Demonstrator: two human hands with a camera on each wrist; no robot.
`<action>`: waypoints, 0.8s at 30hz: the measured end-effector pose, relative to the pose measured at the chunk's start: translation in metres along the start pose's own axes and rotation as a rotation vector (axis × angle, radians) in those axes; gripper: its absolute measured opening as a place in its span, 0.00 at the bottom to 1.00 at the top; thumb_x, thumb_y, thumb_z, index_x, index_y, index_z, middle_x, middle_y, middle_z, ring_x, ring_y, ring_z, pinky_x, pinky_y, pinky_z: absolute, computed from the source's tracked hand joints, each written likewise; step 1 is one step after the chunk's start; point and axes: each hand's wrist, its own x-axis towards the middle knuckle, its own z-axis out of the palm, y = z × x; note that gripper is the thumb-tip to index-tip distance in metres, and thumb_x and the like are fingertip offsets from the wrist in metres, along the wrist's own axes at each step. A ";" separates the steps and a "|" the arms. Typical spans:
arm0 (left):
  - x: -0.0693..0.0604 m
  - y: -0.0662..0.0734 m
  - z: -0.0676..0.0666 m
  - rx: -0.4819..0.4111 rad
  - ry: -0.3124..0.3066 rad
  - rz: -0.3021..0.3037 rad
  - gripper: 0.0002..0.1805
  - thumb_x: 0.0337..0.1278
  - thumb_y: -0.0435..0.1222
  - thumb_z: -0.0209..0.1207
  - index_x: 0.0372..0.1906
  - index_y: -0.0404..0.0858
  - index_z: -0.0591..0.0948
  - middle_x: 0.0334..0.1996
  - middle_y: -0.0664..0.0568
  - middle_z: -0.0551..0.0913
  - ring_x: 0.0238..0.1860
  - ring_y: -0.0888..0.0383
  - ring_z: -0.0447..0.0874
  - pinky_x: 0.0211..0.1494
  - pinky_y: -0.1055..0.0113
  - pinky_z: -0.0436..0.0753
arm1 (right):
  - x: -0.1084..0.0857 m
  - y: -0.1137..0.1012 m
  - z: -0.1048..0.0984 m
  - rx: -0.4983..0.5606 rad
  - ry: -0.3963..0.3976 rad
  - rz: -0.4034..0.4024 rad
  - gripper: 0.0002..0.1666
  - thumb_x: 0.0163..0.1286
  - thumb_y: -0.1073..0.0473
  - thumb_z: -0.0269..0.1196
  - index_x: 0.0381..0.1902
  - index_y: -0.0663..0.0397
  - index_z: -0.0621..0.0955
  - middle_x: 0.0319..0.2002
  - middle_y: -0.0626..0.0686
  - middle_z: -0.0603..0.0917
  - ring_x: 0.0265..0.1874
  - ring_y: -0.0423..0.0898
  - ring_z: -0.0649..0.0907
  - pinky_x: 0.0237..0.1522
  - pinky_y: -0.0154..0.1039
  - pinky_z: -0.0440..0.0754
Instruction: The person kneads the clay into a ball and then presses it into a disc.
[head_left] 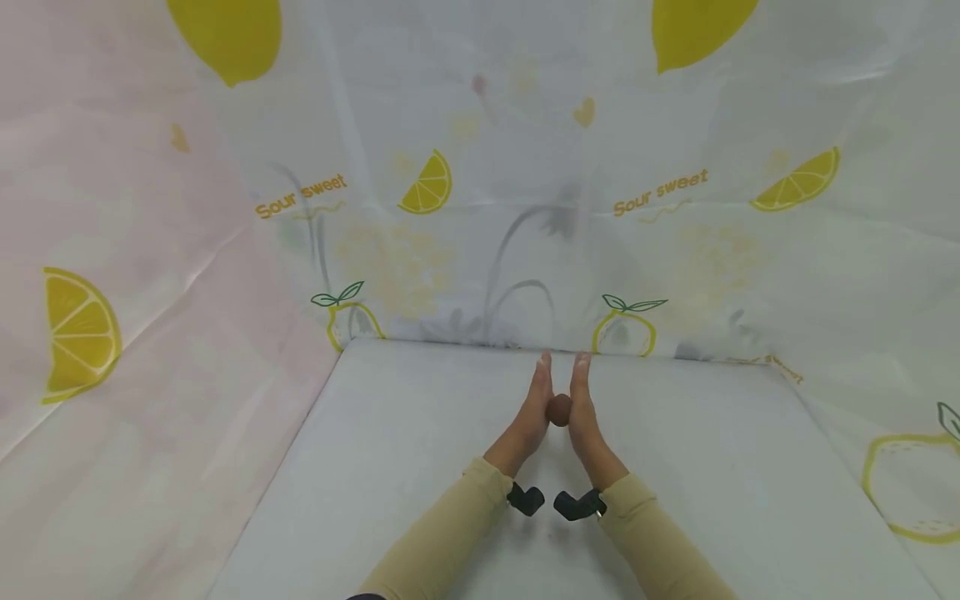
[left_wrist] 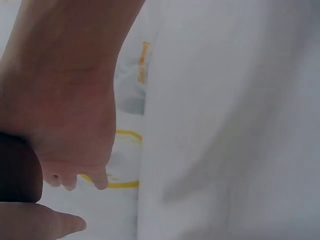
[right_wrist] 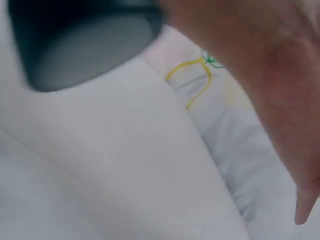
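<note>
A small brown ball [head_left: 559, 410] is pressed between the two palms, above the white surface. My left hand [head_left: 532, 408] lies against its left side, fingers straight and pointing forward. My right hand [head_left: 582, 408] mirrors this on the right, and the fingertips stay a little apart. In the left wrist view a palm and wrist [left_wrist: 65, 110] fill the upper left, and fingers of another hand [left_wrist: 40, 222] show at the bottom corner. Between them sits a dark rounded shape [left_wrist: 19, 170]. One hand [right_wrist: 287, 95] crosses the right wrist view; the ball cannot be made out there.
Below the hands spreads a white tabletop [head_left: 390, 467]. Behind it and at both sides hangs a lemon-print cloth [head_left: 510, 142]. Black wrist cameras [head_left: 579, 506] stick out inward under the wrists, close to each other.
</note>
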 end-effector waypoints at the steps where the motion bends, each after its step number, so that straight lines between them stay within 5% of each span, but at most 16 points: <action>1: 0.001 0.001 -0.001 0.005 0.008 0.007 0.46 0.74 0.66 0.18 0.82 0.40 0.33 0.82 0.51 0.28 0.81 0.54 0.23 0.80 0.48 0.34 | -0.002 0.001 0.002 0.000 -0.002 -0.017 0.44 0.82 0.33 0.23 0.83 0.52 0.36 0.83 0.51 0.38 0.80 0.45 0.36 0.78 0.53 0.33; 7: 0.005 0.006 -0.007 0.018 0.045 0.038 0.48 0.71 0.70 0.21 0.83 0.43 0.34 0.82 0.52 0.29 0.81 0.54 0.24 0.80 0.48 0.32 | -0.013 0.002 0.014 0.015 -0.011 -0.111 0.40 0.85 0.41 0.26 0.81 0.57 0.31 0.82 0.58 0.38 0.80 0.50 0.36 0.78 0.55 0.33; 14: 0.008 0.001 -0.013 0.103 0.085 -0.018 0.45 0.73 0.69 0.22 0.83 0.48 0.35 0.82 0.56 0.32 0.81 0.56 0.28 0.80 0.48 0.34 | -0.026 -0.002 0.024 0.003 -0.005 -0.158 0.41 0.86 0.43 0.30 0.81 0.56 0.29 0.82 0.56 0.38 0.81 0.51 0.38 0.78 0.56 0.34; 24: 0.003 -0.013 -0.012 0.037 0.068 -0.035 0.48 0.73 0.69 0.24 0.83 0.41 0.37 0.82 0.48 0.35 0.81 0.51 0.29 0.80 0.48 0.34 | -0.026 -0.018 0.024 -0.007 0.025 -0.204 0.43 0.85 0.40 0.30 0.80 0.60 0.30 0.82 0.58 0.39 0.81 0.49 0.39 0.79 0.53 0.36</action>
